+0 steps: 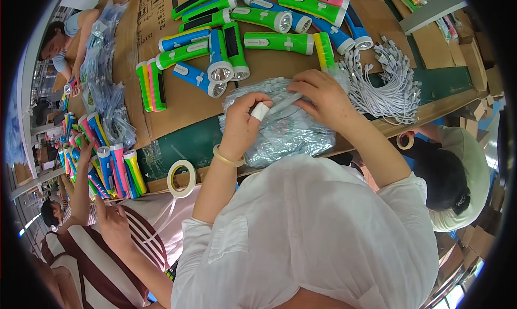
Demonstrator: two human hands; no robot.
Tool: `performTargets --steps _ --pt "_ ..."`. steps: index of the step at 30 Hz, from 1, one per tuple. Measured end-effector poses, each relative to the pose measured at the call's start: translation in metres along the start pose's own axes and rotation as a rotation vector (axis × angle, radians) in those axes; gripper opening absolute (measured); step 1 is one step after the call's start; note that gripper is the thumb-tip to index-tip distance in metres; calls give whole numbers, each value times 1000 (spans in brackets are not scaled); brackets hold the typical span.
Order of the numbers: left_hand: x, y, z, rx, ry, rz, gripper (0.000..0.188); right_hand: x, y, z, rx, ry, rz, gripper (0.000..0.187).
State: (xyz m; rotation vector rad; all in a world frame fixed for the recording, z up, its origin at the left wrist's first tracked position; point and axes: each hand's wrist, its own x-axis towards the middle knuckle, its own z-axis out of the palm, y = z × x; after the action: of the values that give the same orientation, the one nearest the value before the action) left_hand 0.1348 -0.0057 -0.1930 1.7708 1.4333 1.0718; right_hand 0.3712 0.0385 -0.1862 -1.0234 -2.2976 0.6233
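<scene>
My left hand (244, 120), white tape around its thumb, pinches one end of a clear plastic bag (284, 103). At the bag's other end, the thumb and fingers of my right hand (325, 100) are closed on it. Both hands are over a pile of flat clear plastic bags (291, 142) at the table edge in front of me. What those bags contain is too blurred to make out. Just right of the pile lies a bundle of white cables (385, 88) with small plugs.
Green, blue and pink flashlights (277, 43) lie on cardboard (145, 82) beyond my hands. More bags (105, 66) and upright flashlights (107, 163) are at the left. A tape roll (181, 178) hangs at the table edge. Co-workers sit left and right.
</scene>
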Motion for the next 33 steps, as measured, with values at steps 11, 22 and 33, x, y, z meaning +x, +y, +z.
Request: performTargets --steps 11,22,33 --pt "17 10 -14 42 27 89 17 25 -17 -19 -27 41 -135 12" --pt "18 -3 0 100 43 -3 20 24 -10 -4 -138 260 -129 23" --pt "-11 -3 -26 60 121 -82 19 19 -5 1 6 30 -89 11"
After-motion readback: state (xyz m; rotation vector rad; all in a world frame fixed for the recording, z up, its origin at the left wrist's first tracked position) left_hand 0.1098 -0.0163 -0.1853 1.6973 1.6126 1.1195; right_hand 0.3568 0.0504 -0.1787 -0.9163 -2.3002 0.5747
